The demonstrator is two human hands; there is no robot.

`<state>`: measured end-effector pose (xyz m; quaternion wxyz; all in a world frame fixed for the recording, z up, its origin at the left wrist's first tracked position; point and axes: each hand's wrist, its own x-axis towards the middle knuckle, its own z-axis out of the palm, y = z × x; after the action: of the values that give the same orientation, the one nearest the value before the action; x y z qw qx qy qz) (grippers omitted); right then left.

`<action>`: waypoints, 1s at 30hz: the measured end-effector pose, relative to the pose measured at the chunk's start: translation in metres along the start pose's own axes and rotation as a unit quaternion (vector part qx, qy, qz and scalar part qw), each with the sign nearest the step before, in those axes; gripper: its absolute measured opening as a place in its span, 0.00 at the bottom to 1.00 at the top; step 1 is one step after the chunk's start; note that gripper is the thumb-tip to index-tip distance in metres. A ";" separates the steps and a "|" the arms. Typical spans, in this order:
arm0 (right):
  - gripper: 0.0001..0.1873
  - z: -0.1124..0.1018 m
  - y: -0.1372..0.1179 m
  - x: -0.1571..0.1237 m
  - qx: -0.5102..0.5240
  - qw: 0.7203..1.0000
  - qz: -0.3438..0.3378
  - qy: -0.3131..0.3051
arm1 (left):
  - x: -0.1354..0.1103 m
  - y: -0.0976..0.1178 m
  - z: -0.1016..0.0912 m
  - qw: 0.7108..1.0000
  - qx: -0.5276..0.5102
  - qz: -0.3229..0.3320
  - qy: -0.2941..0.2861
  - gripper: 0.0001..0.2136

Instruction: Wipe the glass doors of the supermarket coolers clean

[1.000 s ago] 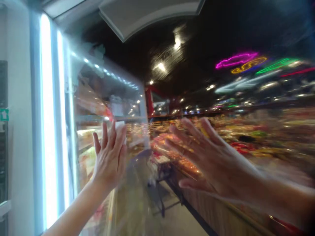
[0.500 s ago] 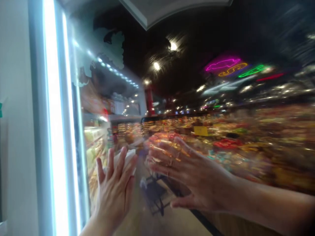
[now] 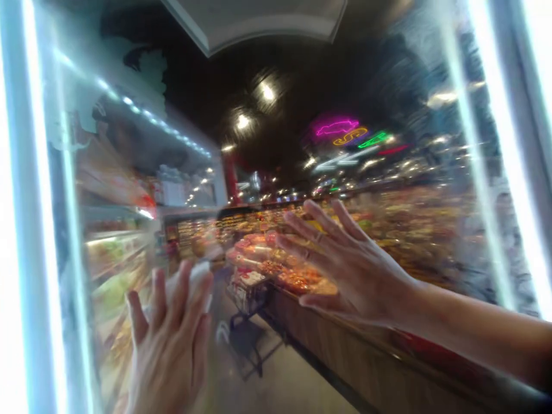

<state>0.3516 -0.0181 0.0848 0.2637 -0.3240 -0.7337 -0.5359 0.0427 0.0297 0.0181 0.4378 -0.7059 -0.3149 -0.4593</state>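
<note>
My left hand lies flat with fingers stretched out, low on the glass door of a lit cooler. It presses a white cloth against the pane, and the cloth shows above the fingertips. My right hand is spread flat on the glass further right and higher, with nothing under it and a ring on one finger. The picture is smeared by motion.
Bright vertical light strips run down the left frame and the right frame. The glass mirrors a shop: produce stands, a shopping cart, neon signs and ceiling lamps. Shelves of goods show behind the pane at left.
My left hand has slid down and left with the cloth. My right hand stays flat on the glass. The view has swung right, so a lit frame now shows at the right edge.
</note>
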 end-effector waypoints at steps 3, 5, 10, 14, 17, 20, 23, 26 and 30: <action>0.55 -0.006 0.009 -0.027 0.014 1.000 -0.008 -0.008 | 0.015 0.018 0.005 1.000 -0.001 -0.008 0.001 0.38; 0.57 -0.009 0.011 -0.048 0.025 0.998 -0.055 -0.036 | 0.014 0.040 0.014 0.996 -0.015 0.090 -0.003 0.37; 0.53 -0.027 0.051 -0.070 0.005 0.999 0.038 -0.018 | 0.029 0.094 0.027 0.993 -0.036 0.112 -0.001 0.36; 0.54 -0.031 0.063 -0.100 -0.012 0.999 0.034 -0.015 | 0.043 0.137 0.035 0.996 -0.053 0.072 -0.001 0.35; 0.50 -0.030 0.068 -0.133 -0.006 0.998 -0.028 -0.056 | 0.049 0.156 0.040 0.978 -0.086 0.189 -0.017 0.32; 0.49 -0.036 0.088 -0.150 -0.025 0.998 0.047 -0.026 | 0.077 0.156 0.036 0.986 -0.076 0.150 -0.009 0.31; 0.50 -0.041 0.094 -0.158 -0.028 0.990 0.139 -0.006 | 0.099 0.162 0.034 0.997 -0.044 0.064 0.011 0.33; 0.53 -0.040 0.082 -0.171 0.002 0.997 0.066 -0.043 | 0.086 0.184 0.042 0.989 -0.065 0.131 -0.009 0.32; 0.50 -0.042 0.086 -0.182 0.014 0.996 0.075 -0.034 | 0.079 0.207 0.050 0.971 -0.094 0.218 -0.011 0.28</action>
<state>0.5373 -0.0748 0.0162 0.2826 -0.3927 -0.7232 -0.4928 0.2666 -0.0084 0.0129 0.4553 -0.8006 -0.1133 -0.3727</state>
